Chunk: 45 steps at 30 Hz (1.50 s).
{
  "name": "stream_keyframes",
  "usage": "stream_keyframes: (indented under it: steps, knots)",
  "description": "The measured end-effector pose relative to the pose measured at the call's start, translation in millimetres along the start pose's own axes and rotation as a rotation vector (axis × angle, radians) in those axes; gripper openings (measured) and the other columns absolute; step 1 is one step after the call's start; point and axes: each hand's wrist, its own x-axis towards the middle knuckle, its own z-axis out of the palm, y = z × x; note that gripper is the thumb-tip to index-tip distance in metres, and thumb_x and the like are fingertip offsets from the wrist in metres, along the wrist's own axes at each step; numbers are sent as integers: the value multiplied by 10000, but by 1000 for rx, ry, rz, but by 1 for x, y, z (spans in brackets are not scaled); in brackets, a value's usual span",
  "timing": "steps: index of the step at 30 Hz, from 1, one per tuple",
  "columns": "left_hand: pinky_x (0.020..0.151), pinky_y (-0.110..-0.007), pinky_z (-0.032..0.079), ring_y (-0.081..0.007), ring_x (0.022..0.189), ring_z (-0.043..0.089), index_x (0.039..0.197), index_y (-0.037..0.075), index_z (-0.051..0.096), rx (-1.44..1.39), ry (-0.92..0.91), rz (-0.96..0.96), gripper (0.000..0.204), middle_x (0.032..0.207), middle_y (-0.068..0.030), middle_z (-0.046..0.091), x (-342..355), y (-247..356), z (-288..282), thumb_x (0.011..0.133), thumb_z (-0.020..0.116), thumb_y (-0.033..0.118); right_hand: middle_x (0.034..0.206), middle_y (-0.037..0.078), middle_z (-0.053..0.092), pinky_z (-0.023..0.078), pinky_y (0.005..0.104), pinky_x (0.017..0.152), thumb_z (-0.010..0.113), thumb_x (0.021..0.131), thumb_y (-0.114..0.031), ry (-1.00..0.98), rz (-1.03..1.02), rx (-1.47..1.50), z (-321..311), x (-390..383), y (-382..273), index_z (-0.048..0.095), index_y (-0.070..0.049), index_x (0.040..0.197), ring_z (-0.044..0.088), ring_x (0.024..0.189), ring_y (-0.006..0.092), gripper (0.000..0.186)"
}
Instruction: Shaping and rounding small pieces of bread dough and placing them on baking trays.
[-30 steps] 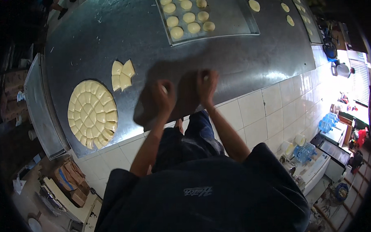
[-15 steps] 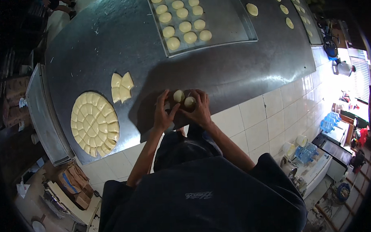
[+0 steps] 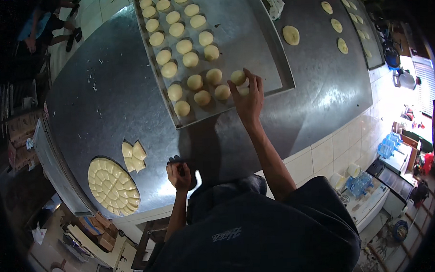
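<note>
My right hand (image 3: pixel 249 97) is over the near right part of a metal tray (image 3: pixel 221 117). Its thumb and fingers close round a pale dough ball (image 3: pixel 238 77), and a second dough ball (image 3: pixel 243 92) lies partly hidden beside the thumb. Several more dough balls (image 3: pixel 191 59) stand in rough rows on the tray, to the left of this hand. My left hand (image 3: pixel 179 175) rests low at the table's near edge, fingers loosely curled and apart, with nothing visible in it. Near it lie a small cut dough piece (image 3: pixel 134 156) and a round slab of dough scored into segments (image 3: pixel 113 186).
Flattened dough rounds (image 3: pixel 291 35) lie on the metal table (image 3: pixel 321 89) right of the tray. Another tray (image 3: pixel 375 58) with dough pieces stands at the far right. A spotted cloth (image 3: pixel 273 5) lies by the tray's edge. Another person's legs (image 3: pixel 63 31) show at upper left.
My right hand has moved from the near table edge up to the tray with the dough balls. My left hand has let go and stayed near the edge. The view has shifted toward the tray.
</note>
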Motion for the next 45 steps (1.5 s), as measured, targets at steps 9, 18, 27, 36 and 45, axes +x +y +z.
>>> stream_keyframes:
  steps: [9,18,27,36,45]
  knots:
    - [547,-399,374,-306,642,474,765,43,496,95,2,-7,189,746,-128,492,-5,-4,-1,754,682,73,1172,190,453,400,479,906,751,739,-244,-217,140,-175,11,-7,39,504,-13,1151,452,1088,389,533]
    - [800,-340,412,-248,869,470,1053,-18,456,-178,482,-388,274,966,-142,481,7,-30,-40,884,616,126,1086,179,516,433,415,871,722,768,-143,-639,-124,276,54,-78,-72,477,-14,1174,503,1040,340,492]
    - [974,-528,303,-448,1085,426,1297,-94,354,259,462,-232,535,1188,-287,434,60,-97,-105,912,567,211,992,190,576,482,430,781,709,755,-186,-806,-318,265,176,-211,-157,468,-35,1070,589,903,389,425]
    - [795,-526,435,-469,895,543,1205,-38,437,2,123,-404,455,967,-288,563,59,-138,-99,944,530,323,990,179,641,474,374,793,616,810,-249,-770,247,-85,-33,-305,-30,572,-9,984,631,933,321,300]
    - [760,-451,447,-402,812,544,1159,-51,488,126,238,-250,423,965,-251,546,-118,-126,-89,996,423,334,1023,161,644,508,416,752,692,811,-338,-900,-229,88,43,-295,-128,547,-110,1199,640,907,337,473]
